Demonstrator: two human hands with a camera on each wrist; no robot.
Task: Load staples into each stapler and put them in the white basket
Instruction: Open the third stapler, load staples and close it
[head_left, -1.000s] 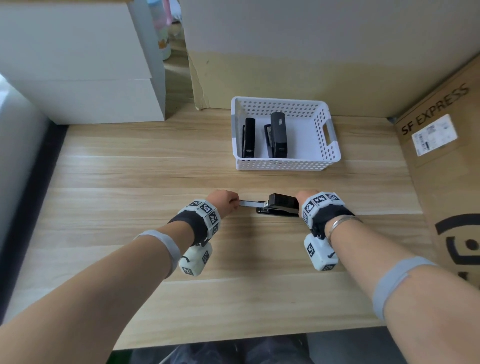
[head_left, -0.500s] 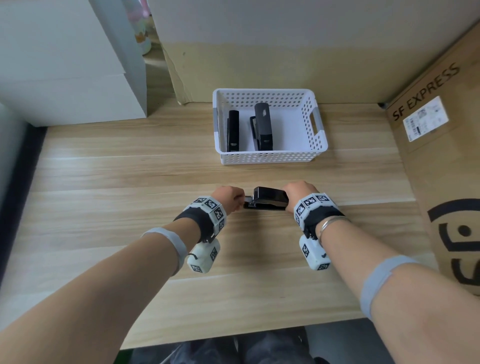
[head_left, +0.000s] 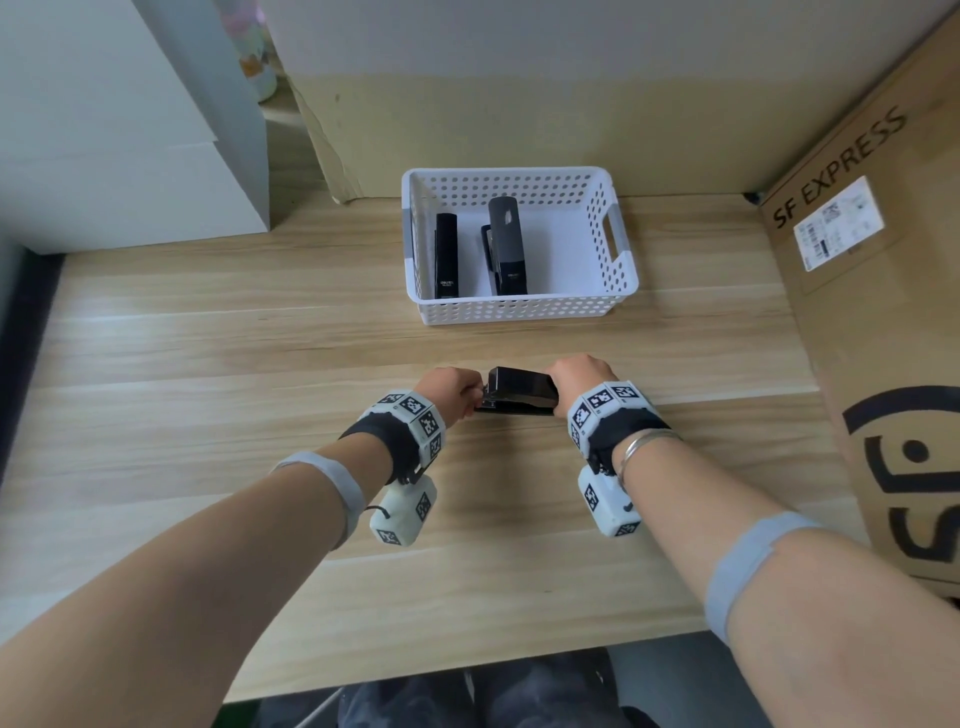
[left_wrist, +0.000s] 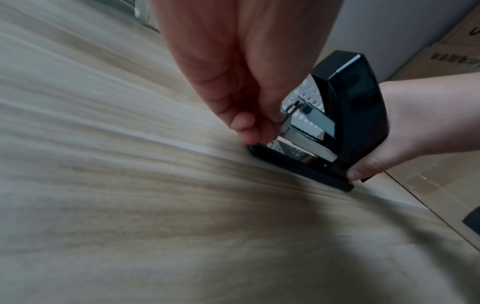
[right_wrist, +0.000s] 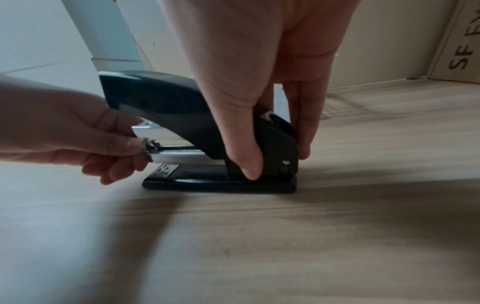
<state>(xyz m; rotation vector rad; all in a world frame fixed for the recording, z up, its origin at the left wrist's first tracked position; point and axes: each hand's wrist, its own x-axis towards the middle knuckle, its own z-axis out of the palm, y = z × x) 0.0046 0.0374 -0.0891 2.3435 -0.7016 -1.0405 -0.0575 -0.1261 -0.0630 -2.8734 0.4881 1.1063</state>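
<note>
Black plastic stapler with a glossy top and a shiny metal staple tray, sitting flat on its base on the pale wood-grain table, pinned between both hands. Right hand clamped round the hinge end, thumb on the near side and fingers down the far side. Left hand pinching the front tip of the metal tray between thumb and curled fingers, right at the stapler's mouth. Top arm tilted up off the tray, base touching the table.

Further out: white perforated plastic basket beyond the hands, well apart from them. Two more black staplers already lying in it, a slim one on the left and a chunkier one just beside it. Brown cardboard box printed "SF EXPRESS" along the right edge of the table, white cabinet at the far left. Nothing lying between the held stapler and the basket.

Head view only gives the top of the stapler, mostly buried under knuckles. Right wrist view gives the side profile: raised arm, silver tray poking out the front, thumb pressed low by the hinge. Left wrist view looks in from the front end and catches the basket's holes mirrored in the metal, a bit blurry though.
</note>
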